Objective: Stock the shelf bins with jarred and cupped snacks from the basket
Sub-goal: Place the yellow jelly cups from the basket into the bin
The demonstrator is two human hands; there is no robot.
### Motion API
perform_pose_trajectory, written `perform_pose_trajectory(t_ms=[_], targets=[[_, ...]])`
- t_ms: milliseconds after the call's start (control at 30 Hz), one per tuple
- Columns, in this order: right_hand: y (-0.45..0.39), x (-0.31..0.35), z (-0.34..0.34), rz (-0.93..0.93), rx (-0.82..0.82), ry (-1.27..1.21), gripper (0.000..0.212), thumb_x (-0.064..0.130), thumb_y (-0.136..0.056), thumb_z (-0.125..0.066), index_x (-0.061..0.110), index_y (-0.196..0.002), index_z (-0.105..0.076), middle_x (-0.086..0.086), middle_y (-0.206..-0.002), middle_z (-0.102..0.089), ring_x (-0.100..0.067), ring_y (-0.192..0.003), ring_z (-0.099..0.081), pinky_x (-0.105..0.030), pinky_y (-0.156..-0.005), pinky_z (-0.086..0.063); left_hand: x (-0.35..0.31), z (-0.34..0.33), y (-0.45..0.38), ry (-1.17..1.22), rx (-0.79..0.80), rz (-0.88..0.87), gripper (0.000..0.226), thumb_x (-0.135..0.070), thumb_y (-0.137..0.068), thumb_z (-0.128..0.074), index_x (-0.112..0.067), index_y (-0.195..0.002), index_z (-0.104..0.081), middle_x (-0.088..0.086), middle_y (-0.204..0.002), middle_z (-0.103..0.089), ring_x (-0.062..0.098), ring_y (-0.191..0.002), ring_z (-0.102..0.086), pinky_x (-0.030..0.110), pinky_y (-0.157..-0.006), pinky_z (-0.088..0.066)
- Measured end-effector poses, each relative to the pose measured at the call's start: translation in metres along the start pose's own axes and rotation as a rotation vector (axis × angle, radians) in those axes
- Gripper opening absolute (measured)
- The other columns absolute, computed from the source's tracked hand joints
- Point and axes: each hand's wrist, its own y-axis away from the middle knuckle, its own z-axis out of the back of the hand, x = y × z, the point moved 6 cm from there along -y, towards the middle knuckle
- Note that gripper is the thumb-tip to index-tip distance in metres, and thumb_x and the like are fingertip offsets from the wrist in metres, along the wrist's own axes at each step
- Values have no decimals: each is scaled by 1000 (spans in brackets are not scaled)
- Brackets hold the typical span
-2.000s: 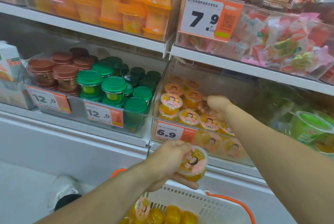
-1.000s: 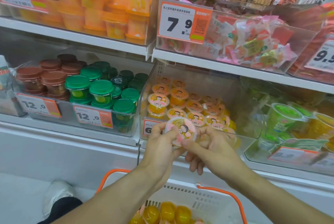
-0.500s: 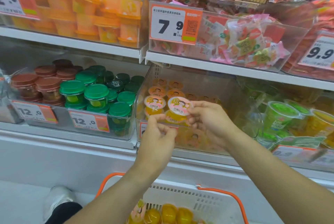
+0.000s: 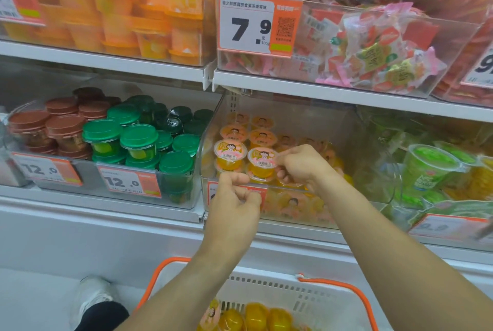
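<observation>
Head view takes in white store shelves [image 4: 306, 91] carrying clear plastic bins, and the widest of these on the lower shelf, a clear plastic bin [image 4: 298, 114] near the shelf's middle, holds rows of small yellow jelly cups with pink cartoon lids. To its left a bin is packed with green-lidded and brown-lidded plastic jars [image 4: 138, 139]; at the bottom edge a white plastic basket with orange handles [image 4: 328, 301] carries more yellow cups [image 4: 256, 316]. The right hand [image 4: 302, 167] pinches one small yellow jelly cup with a pink lid [image 4: 262, 163] by its rim and side, setting it at the bin's front edge just beside a matching cup [image 4: 230, 155]. The left hand [image 4: 236, 201] hangs before the bin's front wall with fingers curled and nothing in them, apparently touching the orange price tag [image 4: 262, 193]. To finish this placement well, the cup likely should go down level, lid up, snug against its neighbour and resting squarely on the cups below, before the fingers let go, so it does not tip over the front lip.
</observation>
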Motion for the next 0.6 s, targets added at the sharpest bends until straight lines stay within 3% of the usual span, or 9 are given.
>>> perform_pose_trajectory(t_ms=[233, 433, 600], targets=[[2, 1, -4, -23, 30, -69, 13, 1, -98, -55, -1, -85, -58, -18, -65, -67, -25, -54, -64, -28, -49, -58, -2, -5, 6, -20, 18, -21, 28, -10, -92, -55, -36, -100, -46, -1, -75, -60, 23, -78, -66, 47, -74, -56], [5, 1, -7, -49, 72, -170, 13, -1, -97, -56, -5, -86, -58, -22, -69, -69, -27, -58, -70, -30, -53, -60, -1, -5, 7, -25, 5, -42, 29, -11, -92, -56, -36, -99, -44, 0, -81, -60, 25, -78, -66, 47, -71, -56], [11, 4, 2, -1, 8, -89, 27, 18, -100, -58, -8, -100, -63, -18, -67, -71, -27, -57, -72, -32, -56, -61, -2, -2, 10, -17, -12, -52, 23, -8, -90, -56, -29, -93, -47, 3, -79, -60, 29, -74, -65, 50, -72, -54]])
